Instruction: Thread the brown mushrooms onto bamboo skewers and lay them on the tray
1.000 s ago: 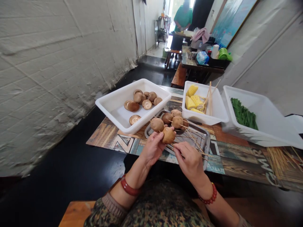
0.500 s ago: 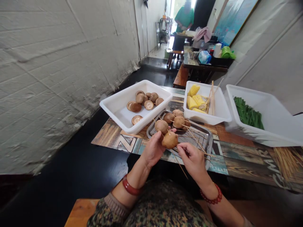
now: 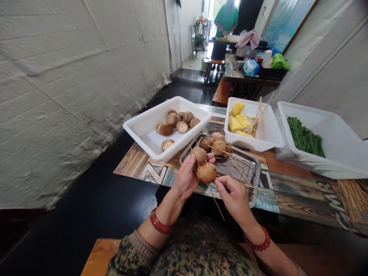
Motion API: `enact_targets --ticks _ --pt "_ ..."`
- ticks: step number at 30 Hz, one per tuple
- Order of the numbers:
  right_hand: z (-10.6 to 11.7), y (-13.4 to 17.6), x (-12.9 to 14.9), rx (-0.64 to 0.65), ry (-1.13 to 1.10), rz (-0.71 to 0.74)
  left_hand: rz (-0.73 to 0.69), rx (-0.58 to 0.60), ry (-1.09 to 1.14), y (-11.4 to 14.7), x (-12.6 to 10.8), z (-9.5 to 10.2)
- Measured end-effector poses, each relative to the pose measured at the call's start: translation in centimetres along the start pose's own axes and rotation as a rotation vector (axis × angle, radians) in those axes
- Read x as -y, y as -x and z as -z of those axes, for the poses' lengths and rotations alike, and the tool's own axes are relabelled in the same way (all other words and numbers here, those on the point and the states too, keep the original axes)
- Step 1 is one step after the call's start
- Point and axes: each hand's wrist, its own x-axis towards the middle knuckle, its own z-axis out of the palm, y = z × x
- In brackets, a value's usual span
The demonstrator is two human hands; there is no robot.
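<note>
Two brown mushroom caps, an upper mushroom [image 3: 199,156] and a lower mushroom [image 3: 207,174], sit one below the other on bamboo skewers. My left hand [image 3: 184,178] is closed around their left and far sides. One skewer [image 3: 216,205] sticks out below the lower cap toward me. At that cap's right edge, my right hand [image 3: 235,194] pinches a thin stick, mostly hidden by the fingers. Just beyond, a metal tray [image 3: 255,174] bears skewered mushrooms [image 3: 219,148] and loose sticks.
A white tub [image 3: 138,136] with mushrooms stands at left. Another white tub [image 3: 253,145] has corn pieces [image 3: 240,120] and skewers; a third holds green leaves [image 3: 306,138]. More skewers [image 3: 355,199] lie at right. A person [image 3: 227,19] in green stands far back.
The lower mushroom has turned slightly between my hands, and the skewer below it shows more fully. My right hand stays at its edge. The whole view has shifted a little.
</note>
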Motion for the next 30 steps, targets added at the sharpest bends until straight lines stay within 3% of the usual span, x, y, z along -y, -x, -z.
enact_targets --ticks 9,20,23,26,30 --pt "0.1 -0.2 0.1 0.017 -0.078 -0.065 0.065 -0.002 0.053 0.0 -0.3 -0.1" --pt "0.2 -0.8 -0.2 0.072 0.016 0.086 0.019 -0.078 -0.015 -0.4 0.2 1.1" --pt "1.8 -1.9 -0.2 0.055 0.158 0.24 0.006 -0.155 -0.03 -0.7 0.3 1.7" --pt "3.8 -3.7 -0.5 -0.062 0.382 0.346 0.016 -0.195 -0.015 -1.0 0.4 2.1" --pt "5.2 -6.7 -1.3 -0.132 0.699 0.396 0.038 -0.189 0.001 -1.1 0.6 2.2"
